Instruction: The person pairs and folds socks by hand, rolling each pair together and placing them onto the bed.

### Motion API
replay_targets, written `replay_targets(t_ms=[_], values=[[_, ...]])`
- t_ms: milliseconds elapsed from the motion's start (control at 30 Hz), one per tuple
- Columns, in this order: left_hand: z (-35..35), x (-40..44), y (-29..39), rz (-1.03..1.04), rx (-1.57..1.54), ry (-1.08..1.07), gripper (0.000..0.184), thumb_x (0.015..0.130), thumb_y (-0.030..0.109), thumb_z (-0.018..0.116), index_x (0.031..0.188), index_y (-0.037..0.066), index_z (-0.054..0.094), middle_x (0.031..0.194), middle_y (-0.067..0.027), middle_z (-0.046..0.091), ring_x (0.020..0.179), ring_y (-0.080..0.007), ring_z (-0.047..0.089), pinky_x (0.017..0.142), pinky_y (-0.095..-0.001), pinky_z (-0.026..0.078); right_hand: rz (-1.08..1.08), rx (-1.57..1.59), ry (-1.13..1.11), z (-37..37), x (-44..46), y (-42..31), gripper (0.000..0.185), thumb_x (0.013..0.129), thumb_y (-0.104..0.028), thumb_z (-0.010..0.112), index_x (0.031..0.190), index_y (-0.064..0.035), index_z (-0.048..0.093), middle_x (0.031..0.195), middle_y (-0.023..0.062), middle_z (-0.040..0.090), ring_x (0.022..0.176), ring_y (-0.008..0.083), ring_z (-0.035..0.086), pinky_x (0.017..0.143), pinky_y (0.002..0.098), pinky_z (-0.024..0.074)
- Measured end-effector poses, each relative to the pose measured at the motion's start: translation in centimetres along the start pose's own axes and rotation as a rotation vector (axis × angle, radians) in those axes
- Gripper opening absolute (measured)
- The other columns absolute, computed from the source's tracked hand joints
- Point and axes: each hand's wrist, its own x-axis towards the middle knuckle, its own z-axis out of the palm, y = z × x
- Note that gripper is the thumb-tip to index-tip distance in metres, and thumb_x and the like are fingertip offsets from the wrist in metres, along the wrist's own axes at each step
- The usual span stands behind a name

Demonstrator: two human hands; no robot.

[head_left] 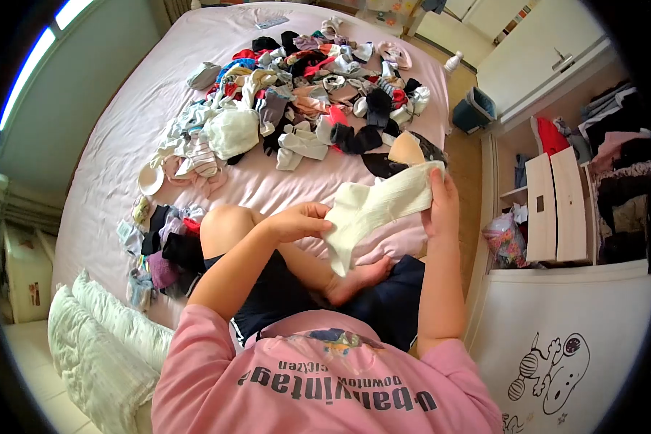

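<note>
A cream-white ribbed sock [372,210] is stretched out between my hands above my crossed legs; whether it is one sock or two laid together I cannot tell. My left hand [300,221] pinches its left side near the heel. My right hand [441,201] grips the cuff end at the right, thumb on top. Just beyond the sock lie a beige cup-shaped piece [406,149] and dark patterned cloth [383,165]. A white sock bundle [300,145] lies at the near edge of the big clothes pile [311,94].
A smaller heap of socks [170,246] lies beside my left knee on the pink bedsheet [116,145]. White pillows [101,347] are at lower left. Off the bed's right side stand a bin [474,110] and an open wardrobe with tilted drawer fronts [557,206].
</note>
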Motion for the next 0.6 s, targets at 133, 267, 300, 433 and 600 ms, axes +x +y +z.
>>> replay_targets(t_ms=[133, 267, 300, 433, 600], values=[[-2.3, -0.1, 0.6, -0.013, 0.029, 0.049, 0.046, 0.072, 0.015, 0.069, 0.111, 0.001, 0.048, 0.099, -0.0013, 0.058, 0.089, -0.0106, 0.054, 0.082, -0.0249, 0.042, 0.153, 0.173, 0.128, -2.4, -1.0, 4.2, 0.020, 0.086, -0.022, 0.052, 0.099, -0.0061, 0.055, 0.094, 0.0041, 0.060, 0.084, 0.0147, 0.058, 0.074, 0.0299, 0.0482], [-4.4, -0.4, 3.0, -0.096, 0.341, 0.185, 0.040, 0.073, 0.010, 0.066, 0.109, 0.003, 0.050, 0.097, -0.0016, 0.056, 0.089, -0.0083, 0.051, 0.080, -0.0231, 0.040, 0.186, 0.242, 0.186, -5.1, -1.0, 9.1, 0.025, 0.086, -0.022, 0.052, 0.106, -0.0061, 0.050, 0.100, 0.0044, 0.058, 0.089, 0.0177, 0.058, 0.076, 0.0330, 0.0484], [-5.8, -0.3, 2.8, -0.078, 0.435, 0.245, 0.039, 0.072, 0.008, 0.065, 0.108, 0.003, 0.051, 0.094, -0.0036, 0.057, 0.085, -0.0092, 0.053, 0.075, -0.0241, 0.042, 0.199, 0.246, 0.227, -5.3, -1.2, 10.2, 0.025, 0.086, -0.021, 0.053, 0.107, -0.0066, 0.050, 0.101, 0.0044, 0.057, 0.089, 0.0179, 0.057, 0.076, 0.0337, 0.0485], [-11.0, 0.5, 0.2, -0.109, 0.604, 0.661, 0.041, 0.070, 0.016, 0.065, 0.106, 0.000, 0.052, 0.086, -0.0108, 0.059, 0.074, -0.0149, 0.057, 0.062, -0.0281, 0.046, 0.358, 0.222, 0.343, -7.8, -1.7, 16.9, 0.027, 0.084, -0.020, 0.055, 0.108, -0.0096, 0.049, 0.104, 0.0031, 0.055, 0.091, 0.0186, 0.056, 0.076, 0.0350, 0.0477], [-14.1, 1.0, -2.1, -0.509, 1.017, 0.828, 0.056, 0.060, 0.028, 0.070, 0.103, -0.003, 0.051, 0.082, -0.0171, 0.059, 0.067, -0.0229, 0.060, 0.054, -0.0349, 0.048, 0.632, 0.236, 0.458, -12.6, -3.1, 24.4, 0.027, 0.082, -0.022, 0.058, 0.107, -0.0142, 0.050, 0.104, 0.0001, 0.055, 0.093, 0.0168, 0.053, 0.079, 0.0300, 0.0422]])
